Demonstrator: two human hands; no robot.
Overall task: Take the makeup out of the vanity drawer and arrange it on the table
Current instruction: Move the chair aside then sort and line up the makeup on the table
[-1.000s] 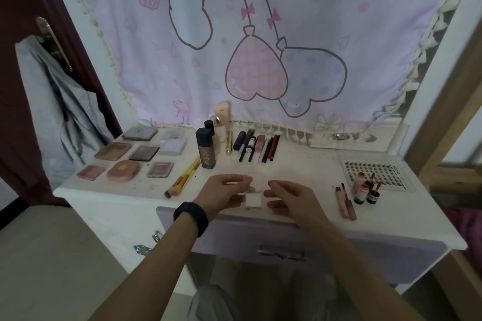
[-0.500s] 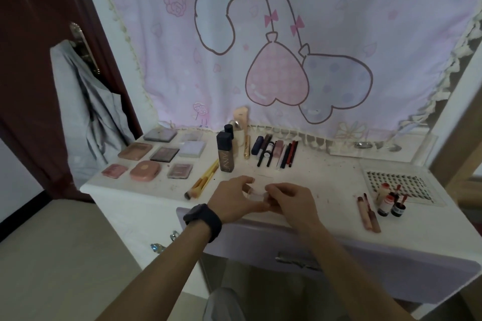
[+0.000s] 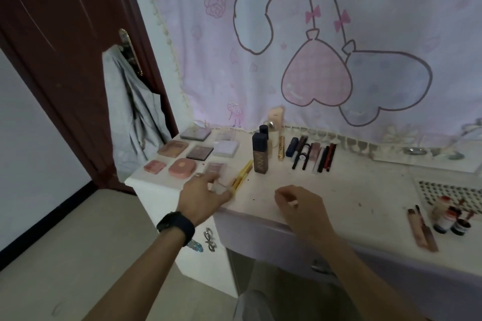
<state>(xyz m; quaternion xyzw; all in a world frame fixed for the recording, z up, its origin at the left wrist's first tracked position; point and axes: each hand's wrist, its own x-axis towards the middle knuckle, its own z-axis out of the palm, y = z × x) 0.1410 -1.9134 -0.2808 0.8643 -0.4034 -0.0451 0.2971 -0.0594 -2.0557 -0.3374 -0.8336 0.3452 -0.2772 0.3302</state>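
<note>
Door (image 3: 65, 60): dark red, far left, with a grey garment (image 3: 130, 117) hanging from its handle.
Palettes (image 3: 199, 151): flat compacts in rows on the table's left end, none touching its neighbour.
Left hand (image 3: 202, 198): over the left front edge, a black watch (image 3: 176, 225) on the wrist; fingers curled round a small clear case (image 3: 220, 186), which is blurred and sits just in front of the nearest palette.
Brushes (image 3: 242, 174): yellow-handled, lying slantwise just beside the case.
Dark bottle (image 3: 260, 154): upright behind the brushes.
Pencils and tubes (image 3: 313, 155): side by side in a row, right of the bottle.
Right hand (image 3: 300, 206): at the front edge near the middle, fingers curled in; I cannot tell whether they pinch anything.
Table (image 3: 365, 190): white, stained top.
Lip tubes (image 3: 422, 229): lying flat at the right front.
Small bottles (image 3: 448, 221): upright just beside the lip tubes.
</note>
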